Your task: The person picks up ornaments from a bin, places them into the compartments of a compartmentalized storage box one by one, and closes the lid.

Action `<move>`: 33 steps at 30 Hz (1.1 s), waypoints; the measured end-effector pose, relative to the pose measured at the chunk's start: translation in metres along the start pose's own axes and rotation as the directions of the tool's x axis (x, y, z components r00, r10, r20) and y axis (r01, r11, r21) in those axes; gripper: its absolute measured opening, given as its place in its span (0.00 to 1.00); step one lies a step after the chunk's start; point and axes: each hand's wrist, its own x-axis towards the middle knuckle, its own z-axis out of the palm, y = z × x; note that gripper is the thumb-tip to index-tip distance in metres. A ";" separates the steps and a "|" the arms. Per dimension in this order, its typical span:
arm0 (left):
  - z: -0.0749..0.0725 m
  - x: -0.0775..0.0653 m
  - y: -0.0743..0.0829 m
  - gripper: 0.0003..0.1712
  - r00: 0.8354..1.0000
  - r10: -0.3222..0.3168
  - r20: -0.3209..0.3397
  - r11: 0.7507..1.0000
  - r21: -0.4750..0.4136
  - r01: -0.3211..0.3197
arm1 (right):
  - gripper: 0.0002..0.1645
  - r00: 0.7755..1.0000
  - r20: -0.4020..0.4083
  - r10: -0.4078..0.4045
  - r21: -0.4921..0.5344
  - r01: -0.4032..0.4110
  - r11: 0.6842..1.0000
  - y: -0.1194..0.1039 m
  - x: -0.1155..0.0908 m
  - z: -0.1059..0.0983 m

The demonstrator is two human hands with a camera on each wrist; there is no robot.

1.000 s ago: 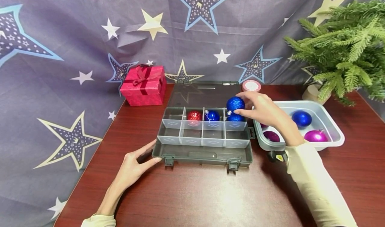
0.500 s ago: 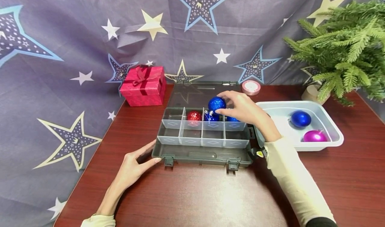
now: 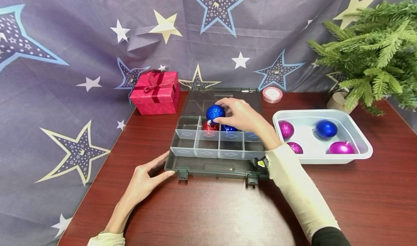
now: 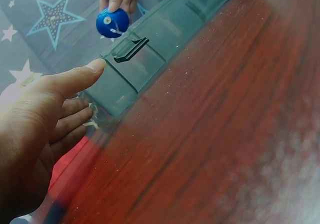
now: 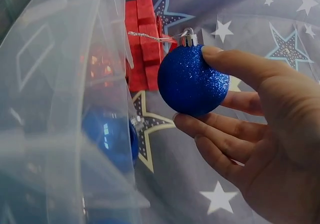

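Note:
In the head view my right hand (image 3: 242, 115) holds a glittery blue Christmas ball (image 3: 215, 113) between thumb and fingertips, above the back row of a grey divided case (image 3: 221, 172). Its silver cap and cord show in the right wrist view, where the ball (image 5: 192, 79) hangs clear of the dividers. Below it, a red ball (image 3: 210, 126) and a shiny blue ball (image 3: 229, 128) sit in neighbouring back compartments, partly covered. The rightmost back compartment is hidden behind my right hand and forearm. My left hand (image 3: 143, 182) touches the case's front left corner with thumb and fingers extended.
Right of the case stands a white tub (image 3: 363, 143) holding several purple and blue balls. The case's clear lid (image 3: 192, 105) lies open behind. A red gift box (image 3: 155, 94), a pink ribbon roll (image 3: 272, 94) and an artificial fir tree (image 3: 374, 54) stand at the back.
My right hand has carried the glittery blue ball leftward, from over the rightmost back compartment to over the red ball. My left hand has stayed at the case corner.

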 end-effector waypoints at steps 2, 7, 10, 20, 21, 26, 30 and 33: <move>0.000 0.000 0.000 0.36 1.000 -0.009 0.001 1.000 -0.003 0.009 | 0.33 1.000 0.003 -0.001 0.008 0.001 1.000 -0.003 0.004 0.004; -0.001 0.000 0.001 0.36 1.000 -0.016 -0.005 1.000 0.003 0.016 | 0.32 1.000 0.008 0.011 0.027 -0.011 1.000 -0.010 0.016 0.013; -0.001 0.000 0.001 0.36 1.000 -0.019 -0.004 1.000 0.006 0.019 | 0.33 1.000 0.003 0.015 0.018 -0.015 1.000 -0.012 0.022 0.018; -0.001 0.001 0.001 0.37 1.000 -0.014 -0.003 1.000 0.006 0.014 | 0.34 1.000 0.019 0.024 0.003 -0.024 1.000 -0.018 0.039 0.033; -0.001 0.001 0.001 0.37 1.000 -0.014 -0.003 1.000 0.003 0.014 | 0.34 1.000 0.020 0.024 0.001 -0.024 1.000 -0.019 0.041 0.034; 0.000 0.002 0.001 0.36 1.000 -0.015 0.000 1.000 -0.006 0.015 | 0.34 0.999 0.028 0.029 0.020 -0.030 0.999 -0.023 0.049 0.042; -0.001 0.001 0.001 0.36 1.000 -0.016 -0.002 1.000 -0.002 0.016 | 0.34 0.999 0.031 0.036 0.033 -0.037 0.999 -0.025 0.054 0.048; -0.001 0.001 0.000 0.36 1.000 -0.017 -0.003 1.000 0.001 0.017 | 0.33 0.998 0.032 0.045 0.025 -0.046 0.999 -0.026 0.057 0.051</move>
